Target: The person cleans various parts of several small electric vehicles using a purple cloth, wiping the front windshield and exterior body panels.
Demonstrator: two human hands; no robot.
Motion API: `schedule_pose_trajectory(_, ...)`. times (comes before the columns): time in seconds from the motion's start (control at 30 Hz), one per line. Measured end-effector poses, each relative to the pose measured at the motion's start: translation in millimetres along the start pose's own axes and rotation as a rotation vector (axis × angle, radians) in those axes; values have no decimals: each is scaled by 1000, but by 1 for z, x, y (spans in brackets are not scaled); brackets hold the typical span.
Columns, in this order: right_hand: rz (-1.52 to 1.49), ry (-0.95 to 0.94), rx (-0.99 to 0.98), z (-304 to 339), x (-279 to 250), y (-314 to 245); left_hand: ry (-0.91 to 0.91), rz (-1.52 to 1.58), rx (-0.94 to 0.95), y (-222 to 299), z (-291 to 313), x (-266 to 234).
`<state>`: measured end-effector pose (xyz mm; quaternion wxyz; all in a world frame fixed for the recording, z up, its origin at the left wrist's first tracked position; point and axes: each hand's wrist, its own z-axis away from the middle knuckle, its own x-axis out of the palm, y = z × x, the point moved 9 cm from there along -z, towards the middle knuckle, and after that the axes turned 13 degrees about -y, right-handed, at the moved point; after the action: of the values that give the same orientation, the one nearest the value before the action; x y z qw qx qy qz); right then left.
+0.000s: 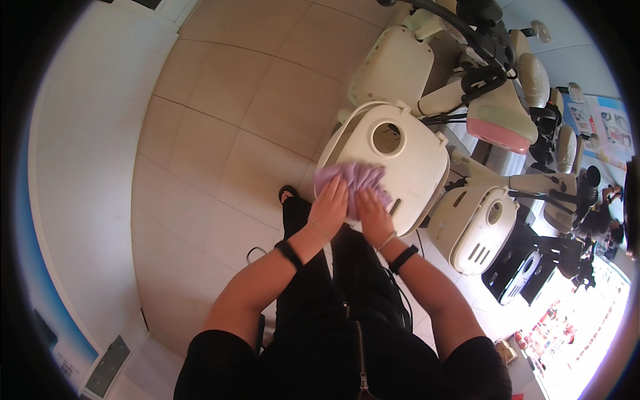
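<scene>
A crumpled light purple cloth (pixel 357 185) lies against the front left part of a cream plastic box (pixel 417 167), which has a round hole in its face and a slot near its lower edge. My left hand (pixel 329 207) is on the cloth's left side, fingers together and gripping it. Beside it, my right hand (pixel 375 215) holds the cloth's right side with bent fingers. Both thumbs are near each other, and part of the cloth is hidden under my fingers. A lid-like rim runs along the left side of the box.
Right of the box stands a similar cream basket (pixel 475 230) with slots, then a black one (pixel 520 277). Scooter handlebars and a pink-and-green seat (pixel 501 127) crowd the upper right. A white wall (pixel 93 167) rises at the left, beyond the tiled floor (pixel 200 160).
</scene>
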<state>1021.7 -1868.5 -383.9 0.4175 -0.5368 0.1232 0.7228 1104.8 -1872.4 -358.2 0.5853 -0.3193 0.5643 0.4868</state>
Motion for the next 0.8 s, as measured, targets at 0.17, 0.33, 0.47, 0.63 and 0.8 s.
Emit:
schedule_pose_trajectory(0.17,18,169,51,-44,-42,46,73,-29,-99,-17,-78,-4)
schedule_pose_trajectory(0.33,-9,49,-5,-26,-20,36,77,79,-101,-13,-50,15)
schedule_pose_trajectory(0.47,-89,-79,-149,27,17,3,87,180,-27,15,24,20)
schedule_pose_trajectory(0.63,-135,-96,-229,37,16,-8,77,218,-57,23,44,20)
schedule_pose_trajectory(0.8,56,-50,-107,6,13,18,122,50,-102,16,5,14)
